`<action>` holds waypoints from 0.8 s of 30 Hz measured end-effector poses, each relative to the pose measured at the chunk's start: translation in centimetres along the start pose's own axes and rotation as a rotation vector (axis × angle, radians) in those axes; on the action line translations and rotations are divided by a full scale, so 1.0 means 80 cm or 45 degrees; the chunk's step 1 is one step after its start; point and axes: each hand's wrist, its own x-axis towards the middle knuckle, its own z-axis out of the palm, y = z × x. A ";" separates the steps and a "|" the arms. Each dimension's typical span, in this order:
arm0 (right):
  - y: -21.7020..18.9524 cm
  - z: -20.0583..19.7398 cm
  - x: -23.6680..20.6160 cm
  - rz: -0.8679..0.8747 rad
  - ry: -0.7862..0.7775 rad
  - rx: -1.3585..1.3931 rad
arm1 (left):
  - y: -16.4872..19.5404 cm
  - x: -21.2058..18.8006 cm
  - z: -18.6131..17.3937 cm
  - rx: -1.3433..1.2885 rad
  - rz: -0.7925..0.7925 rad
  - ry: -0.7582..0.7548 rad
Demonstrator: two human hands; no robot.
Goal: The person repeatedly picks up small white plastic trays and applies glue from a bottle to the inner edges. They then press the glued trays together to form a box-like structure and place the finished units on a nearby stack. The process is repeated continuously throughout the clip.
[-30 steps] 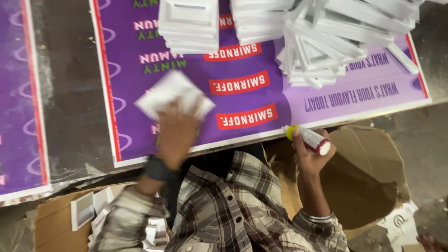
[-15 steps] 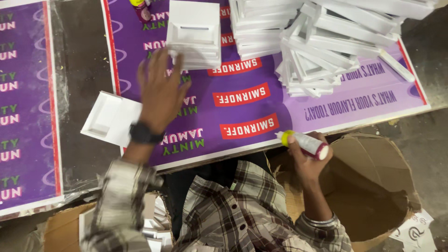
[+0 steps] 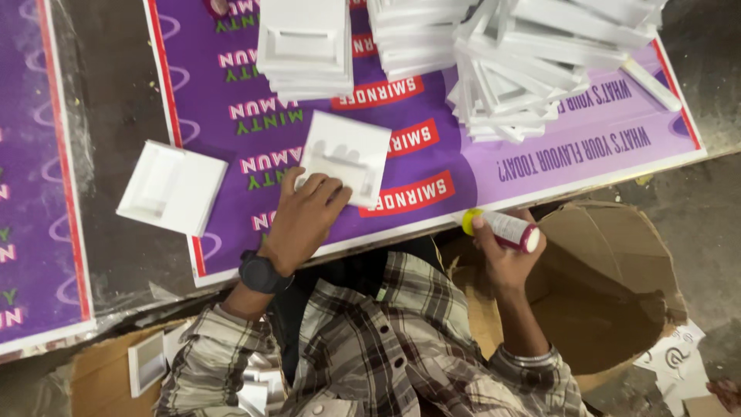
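Note:
My left hand (image 3: 305, 220), with a black watch on the wrist, rests curled fingers on the near edge of a white square moulded piece (image 3: 345, 158). That piece lies flat on the purple printed board (image 3: 463, 174). My right hand (image 3: 502, 262) hovers past the board's near edge, gripping a small bottle (image 3: 505, 229) with a yellow cap and a red end, tilted on its side. A second white square piece (image 3: 171, 188) lies left of my left hand, half on the board and half on the dark table.
Stacks of white pieces (image 3: 305, 42) stand at the board's far side, beside a loose leaning pile (image 3: 540, 69). An open cardboard box (image 3: 617, 286) sits at lower right. Another box (image 3: 116, 371) holding white pieces is at lower left. A second purple board (image 3: 31, 232) lies at left.
My left hand laid one white piece down at the left, reached to the far stack and now has another piece near the board's front edge. The bottle hand barely moved.

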 end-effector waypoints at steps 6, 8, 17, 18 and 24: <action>0.017 0.036 0.005 0.032 -0.165 -0.061 | 0.025 0.007 0.025 -0.292 -0.209 0.127; 0.023 0.062 0.014 0.052 -0.254 0.007 | 0.035 0.018 0.037 -0.359 -0.373 0.004; 0.031 0.135 0.038 0.144 -0.395 0.151 | 0.040 0.011 0.055 -0.465 -0.405 0.175; 0.033 0.138 0.039 0.147 -0.384 0.159 | 0.040 0.011 0.056 -0.459 -0.416 0.162; 0.047 0.142 0.044 0.097 -0.385 0.214 | 0.037 0.014 0.057 -0.451 -0.422 0.160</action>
